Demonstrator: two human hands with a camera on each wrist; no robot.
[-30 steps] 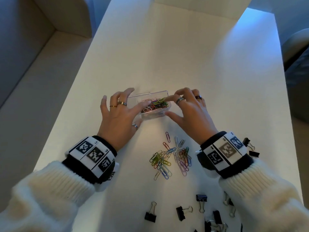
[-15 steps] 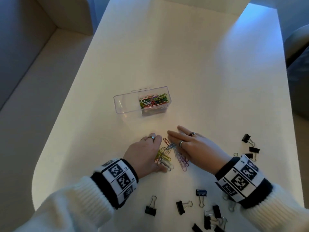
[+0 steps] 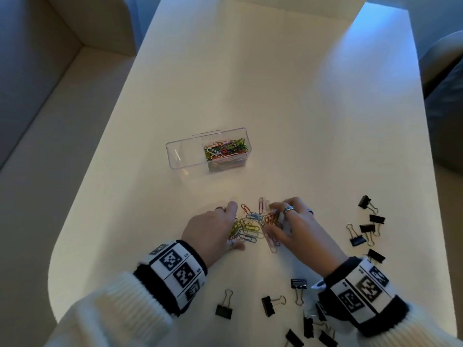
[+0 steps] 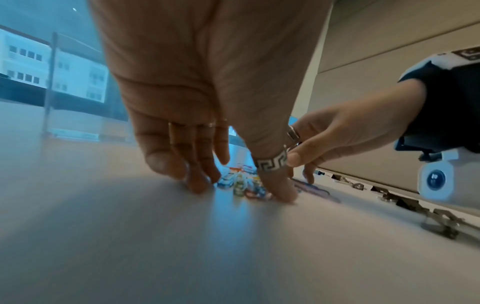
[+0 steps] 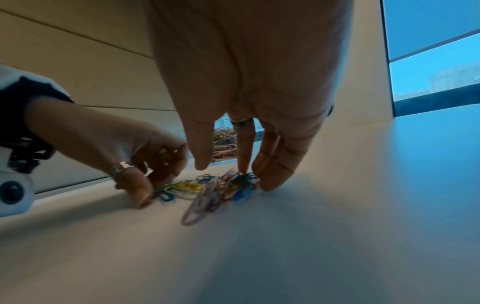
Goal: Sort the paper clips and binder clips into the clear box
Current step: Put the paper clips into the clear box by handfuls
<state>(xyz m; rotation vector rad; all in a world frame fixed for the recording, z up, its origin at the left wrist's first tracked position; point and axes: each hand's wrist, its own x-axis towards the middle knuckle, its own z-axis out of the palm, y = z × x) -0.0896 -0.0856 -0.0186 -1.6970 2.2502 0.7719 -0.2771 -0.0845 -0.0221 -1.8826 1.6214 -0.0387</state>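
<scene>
The clear box stands mid-table; its right compartment holds coloured paper clips and its left compartment is bare. Nearer me a loose pile of paper clips lies between both hands. My left hand cups the pile's left side, with its thumb and fingertips on the table either side of the clips. My right hand has its fingertips pressed on the pile's right edge, thumb lifted clear. Black binder clips lie scattered to the right.
More black binder clips lie along the near edge under my right wrist. The white table stretches far beyond the box. A pale sofa sits to the left, a grey seat to the right.
Both hands left the box and came back to the loose pile. Since half a second ago they have closed in, and the clips are bunched tighter.
</scene>
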